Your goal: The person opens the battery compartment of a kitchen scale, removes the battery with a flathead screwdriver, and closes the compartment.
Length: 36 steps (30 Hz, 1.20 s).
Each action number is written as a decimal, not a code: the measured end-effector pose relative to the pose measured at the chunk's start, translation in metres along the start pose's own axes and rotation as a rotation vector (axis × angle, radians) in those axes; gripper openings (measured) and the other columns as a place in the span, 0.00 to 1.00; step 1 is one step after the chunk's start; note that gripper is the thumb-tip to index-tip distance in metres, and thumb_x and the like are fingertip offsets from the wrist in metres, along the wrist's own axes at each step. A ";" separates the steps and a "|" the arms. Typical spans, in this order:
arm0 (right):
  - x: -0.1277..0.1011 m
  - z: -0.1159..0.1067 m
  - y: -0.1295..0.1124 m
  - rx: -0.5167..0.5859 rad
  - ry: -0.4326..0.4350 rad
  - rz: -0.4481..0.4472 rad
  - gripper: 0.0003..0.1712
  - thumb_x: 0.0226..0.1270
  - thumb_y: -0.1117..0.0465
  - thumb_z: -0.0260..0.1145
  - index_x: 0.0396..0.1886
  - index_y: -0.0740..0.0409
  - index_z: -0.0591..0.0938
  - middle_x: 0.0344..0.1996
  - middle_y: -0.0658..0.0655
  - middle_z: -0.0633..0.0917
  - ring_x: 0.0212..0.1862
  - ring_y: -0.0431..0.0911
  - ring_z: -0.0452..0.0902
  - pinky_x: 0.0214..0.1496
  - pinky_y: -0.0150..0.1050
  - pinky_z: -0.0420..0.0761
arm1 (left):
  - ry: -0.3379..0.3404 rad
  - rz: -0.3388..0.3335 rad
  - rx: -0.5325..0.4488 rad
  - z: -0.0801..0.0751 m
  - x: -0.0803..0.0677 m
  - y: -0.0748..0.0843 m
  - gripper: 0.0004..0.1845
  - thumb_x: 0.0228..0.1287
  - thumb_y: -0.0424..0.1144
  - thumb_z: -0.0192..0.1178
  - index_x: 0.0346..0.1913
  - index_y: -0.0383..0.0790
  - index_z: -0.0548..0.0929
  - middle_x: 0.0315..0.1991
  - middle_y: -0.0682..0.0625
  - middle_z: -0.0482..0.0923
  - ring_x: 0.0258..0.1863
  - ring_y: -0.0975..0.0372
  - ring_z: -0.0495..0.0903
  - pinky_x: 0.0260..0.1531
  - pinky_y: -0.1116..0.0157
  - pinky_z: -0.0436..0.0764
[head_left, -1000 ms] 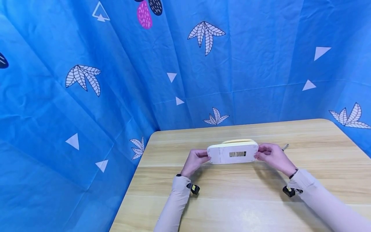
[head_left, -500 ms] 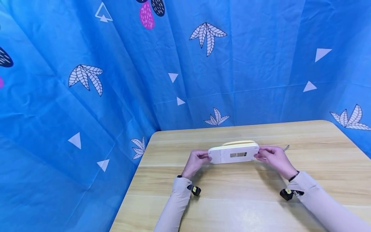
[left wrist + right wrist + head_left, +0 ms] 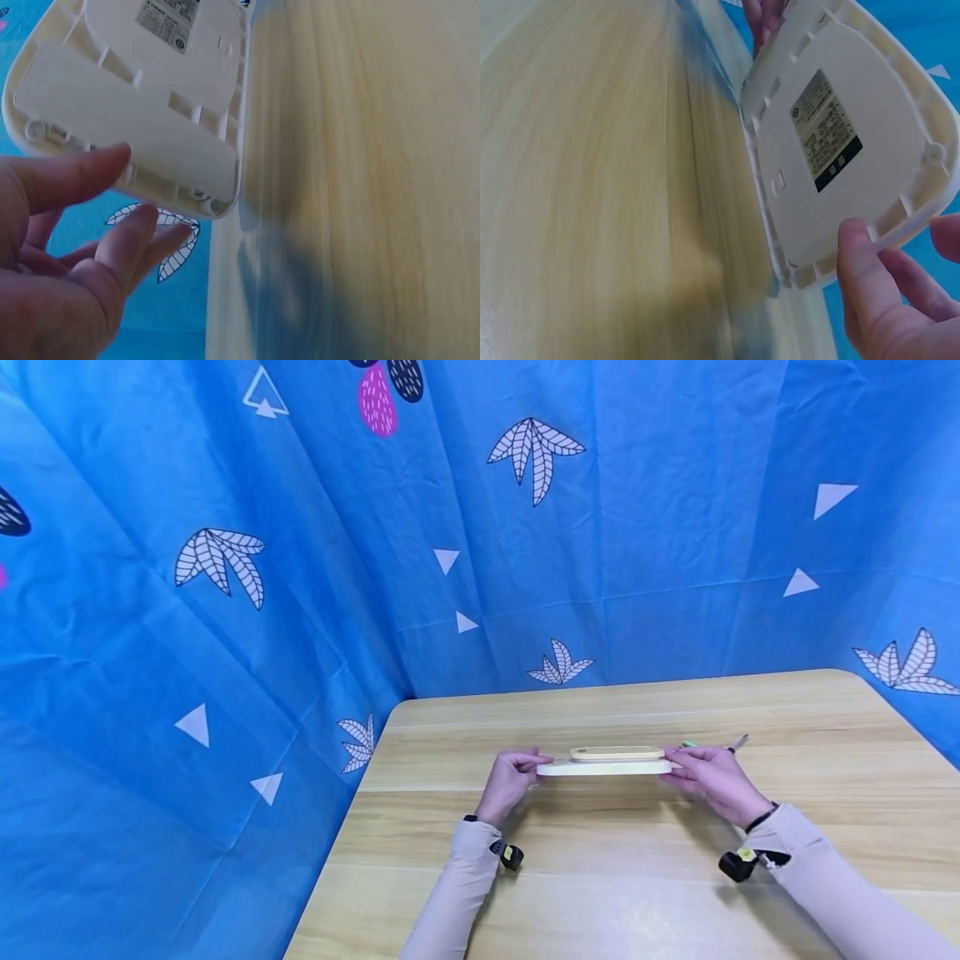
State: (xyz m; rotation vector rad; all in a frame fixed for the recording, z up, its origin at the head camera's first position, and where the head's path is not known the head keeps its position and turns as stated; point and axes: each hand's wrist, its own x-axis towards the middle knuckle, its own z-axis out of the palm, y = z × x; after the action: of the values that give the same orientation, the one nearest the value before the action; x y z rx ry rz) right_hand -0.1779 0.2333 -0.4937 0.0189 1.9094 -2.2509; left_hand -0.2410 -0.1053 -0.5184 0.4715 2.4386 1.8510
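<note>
A flat white plastic base [image 3: 555, 769] with rounded corners is held level over the table, seen nearly edge-on in the head view. On its upper side sits a smaller pale-yellow oval part [image 3: 617, 752]. Both wrist views show the ribbed underside, with a printed label [image 3: 826, 131] near the middle. My left hand [image 3: 512, 781] grips the left end; in the left wrist view the thumb [image 3: 82, 176] overlaps the underside by the rim. The right end is pinched by my right hand [image 3: 716, 781], one fingertip [image 3: 853, 234] on the underside.
Behind the right hand, a thin grey rod [image 3: 739, 742] with a dark end lies on the wooden table [image 3: 600, 877]. A small green piece [image 3: 688, 744] shows beside that hand. A blue patterned curtain [image 3: 660, 527] hangs along the table's back and left edges.
Both hands have tipped the base from its underside facing me to nearly level. The yellow part's top now shows, and the green piece has come into sight.
</note>
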 end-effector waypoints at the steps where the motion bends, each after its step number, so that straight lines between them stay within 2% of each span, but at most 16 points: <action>1: 0.000 -0.001 0.000 0.013 0.001 0.014 0.17 0.79 0.62 0.61 0.57 0.72 0.78 0.41 0.45 0.85 0.43 0.39 0.89 0.56 0.35 0.90 | 0.010 -0.003 0.025 0.001 -0.001 0.001 0.19 0.56 0.14 0.58 0.45 0.32 0.91 0.50 0.34 0.88 0.66 0.41 0.79 0.69 0.55 0.81; 4: 0.000 -0.001 0.001 -0.001 0.010 0.038 0.18 0.79 0.62 0.61 0.59 0.72 0.78 0.41 0.44 0.84 0.42 0.37 0.88 0.55 0.33 0.90 | 0.018 -0.012 0.060 0.003 -0.003 0.001 0.19 0.57 0.15 0.59 0.45 0.33 0.91 0.48 0.38 0.90 0.61 0.44 0.84 0.65 0.57 0.84; 8: 0.000 -0.001 0.004 -0.023 0.023 0.053 0.25 0.79 0.61 0.61 0.64 0.77 0.73 0.40 0.43 0.85 0.41 0.35 0.87 0.53 0.30 0.90 | -0.012 -0.038 0.027 0.004 -0.005 -0.002 0.16 0.57 0.16 0.66 0.47 0.31 0.90 0.51 0.37 0.88 0.56 0.47 0.87 0.55 0.64 0.89; 10: 0.000 -0.001 0.005 -0.033 0.020 0.056 0.24 0.79 0.61 0.62 0.64 0.76 0.74 0.40 0.42 0.86 0.42 0.35 0.88 0.52 0.30 0.90 | -0.032 -0.058 0.012 0.004 -0.006 -0.003 0.18 0.57 0.16 0.66 0.50 0.29 0.88 0.53 0.35 0.87 0.56 0.47 0.87 0.55 0.65 0.89; 13: -0.001 -0.001 0.008 -0.054 0.011 0.055 0.24 0.78 0.62 0.63 0.62 0.77 0.75 0.40 0.42 0.87 0.43 0.34 0.87 0.52 0.30 0.90 | -0.077 -0.114 -0.004 0.004 -0.008 -0.003 0.24 0.55 0.14 0.64 0.56 0.27 0.84 0.58 0.33 0.84 0.59 0.45 0.85 0.60 0.62 0.87; 18: -0.003 0.000 0.013 -0.109 0.013 0.058 0.31 0.77 0.63 0.63 0.67 0.84 0.67 0.41 0.43 0.88 0.43 0.32 0.86 0.52 0.28 0.89 | -0.196 -0.181 -0.006 0.003 -0.012 -0.002 0.38 0.48 0.12 0.66 0.68 0.29 0.76 0.69 0.32 0.75 0.70 0.43 0.76 0.71 0.56 0.79; 19: -0.004 0.000 0.014 -0.126 0.011 0.057 0.32 0.77 0.63 0.63 0.68 0.85 0.66 0.43 0.45 0.88 0.43 0.31 0.85 0.52 0.28 0.89 | -0.222 -0.180 -0.007 0.003 -0.013 -0.001 0.41 0.47 0.12 0.67 0.69 0.29 0.74 0.71 0.33 0.73 0.71 0.43 0.75 0.72 0.55 0.77; 21: -0.005 0.000 0.016 -0.155 0.014 0.063 0.33 0.77 0.63 0.63 0.69 0.84 0.65 0.49 0.58 0.89 0.44 0.31 0.85 0.53 0.28 0.89 | -0.268 -0.174 0.004 0.003 -0.014 0.000 0.46 0.45 0.13 0.70 0.72 0.30 0.70 0.72 0.34 0.72 0.73 0.45 0.73 0.74 0.56 0.76; 23: -0.005 0.000 0.019 -0.190 0.009 0.060 0.33 0.77 0.63 0.62 0.69 0.84 0.63 0.59 0.73 0.82 0.44 0.29 0.84 0.54 0.28 0.89 | -0.311 -0.169 0.049 0.003 -0.016 0.001 0.49 0.44 0.17 0.74 0.75 0.31 0.67 0.72 0.36 0.73 0.72 0.47 0.75 0.73 0.58 0.77; 25: -0.004 0.000 0.022 -0.214 0.008 0.058 0.34 0.78 0.63 0.61 0.70 0.83 0.63 0.69 0.80 0.70 0.46 0.28 0.83 0.56 0.28 0.88 | -0.342 -0.151 0.117 0.004 -0.017 0.001 0.52 0.44 0.22 0.78 0.76 0.32 0.65 0.72 0.38 0.74 0.70 0.51 0.77 0.74 0.58 0.76; 26: -0.004 0.000 0.024 -0.225 0.009 0.063 0.34 0.78 0.62 0.61 0.70 0.83 0.62 0.72 0.81 0.65 0.48 0.29 0.84 0.57 0.29 0.87 | -0.352 -0.144 0.149 0.005 -0.018 0.001 0.54 0.44 0.25 0.80 0.77 0.34 0.65 0.71 0.39 0.75 0.68 0.52 0.78 0.74 0.58 0.76; 28: -0.003 0.001 0.028 -0.255 0.015 0.073 0.35 0.79 0.61 0.61 0.71 0.83 0.62 0.73 0.81 0.62 0.53 0.36 0.86 0.59 0.30 0.87 | -0.355 -0.132 0.210 0.007 -0.019 0.002 0.55 0.43 0.31 0.83 0.77 0.36 0.65 0.71 0.40 0.76 0.65 0.54 0.80 0.76 0.55 0.74; 31: -0.002 0.002 0.033 -0.281 0.028 0.082 0.35 0.79 0.61 0.61 0.71 0.82 0.62 0.73 0.80 0.63 0.57 0.40 0.85 0.60 0.31 0.86 | -0.321 -0.116 0.293 0.010 -0.022 0.000 0.57 0.41 0.37 0.85 0.77 0.39 0.67 0.71 0.41 0.75 0.66 0.53 0.79 0.78 0.50 0.69; 34: -0.003 0.003 0.035 -0.308 0.041 0.069 0.33 0.78 0.62 0.61 0.70 0.83 0.64 0.73 0.80 0.63 0.57 0.41 0.85 0.58 0.28 0.87 | -0.285 -0.102 0.363 0.013 -0.023 -0.002 0.59 0.39 0.41 0.87 0.77 0.40 0.67 0.69 0.42 0.77 0.63 0.54 0.79 0.77 0.49 0.71; 36: -0.003 0.004 0.036 -0.345 0.050 0.048 0.32 0.78 0.63 0.61 0.69 0.83 0.65 0.73 0.80 0.63 0.60 0.46 0.84 0.58 0.28 0.87 | -0.274 -0.092 0.394 0.015 -0.023 -0.003 0.60 0.37 0.42 0.87 0.78 0.40 0.66 0.67 0.43 0.79 0.60 0.56 0.80 0.76 0.50 0.72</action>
State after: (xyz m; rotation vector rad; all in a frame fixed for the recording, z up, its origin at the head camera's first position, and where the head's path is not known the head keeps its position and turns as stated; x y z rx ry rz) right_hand -0.1686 0.2242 -0.5273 0.0717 2.2703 -1.8786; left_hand -0.2162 -0.0985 -0.5293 0.5751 2.5749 1.1783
